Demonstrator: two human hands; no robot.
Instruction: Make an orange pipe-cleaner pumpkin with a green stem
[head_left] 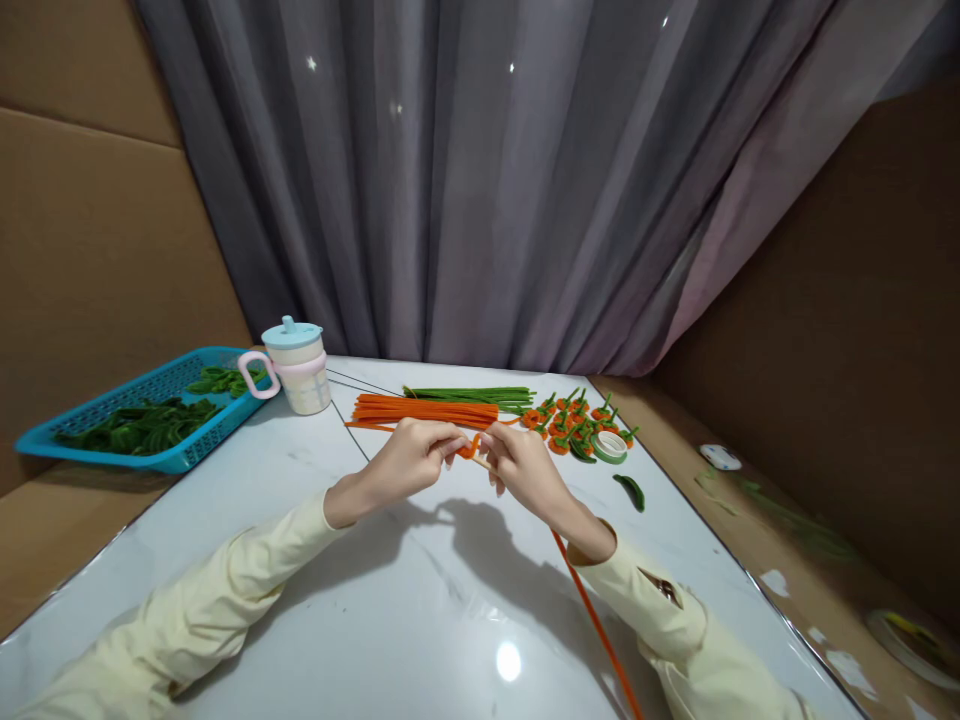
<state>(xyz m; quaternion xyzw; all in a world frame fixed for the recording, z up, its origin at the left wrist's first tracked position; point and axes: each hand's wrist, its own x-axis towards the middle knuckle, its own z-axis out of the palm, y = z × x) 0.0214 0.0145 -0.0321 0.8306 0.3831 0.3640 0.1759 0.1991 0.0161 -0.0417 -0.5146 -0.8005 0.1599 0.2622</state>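
Observation:
My left hand [420, 453] is closed, its fingertips pinching a bent orange pipe cleaner [470, 449] above the middle of the table. My right hand [521, 462], also closed, meets it from the other side and grips the same pipe cleaner. A thin pale stick [482, 462] shows beside the right fingers; how the pipe cleaner sits on it is too small to tell. Just behind the hands lie a bundle of orange pipe cleaners [427, 410] and a bundle of green pipe cleaners [469, 394]. One long orange strand [600, 625] runs under my right forearm towards the near edge.
Several small orange-and-green pipe cleaner pieces [562, 425] cluster at the right, with a roll of tape [610, 446] and a dark green curved piece [631, 491]. A lidded cup [306, 385] and a blue basket [180, 458] of green pieces stand left. Curtains [480, 200] hang behind.

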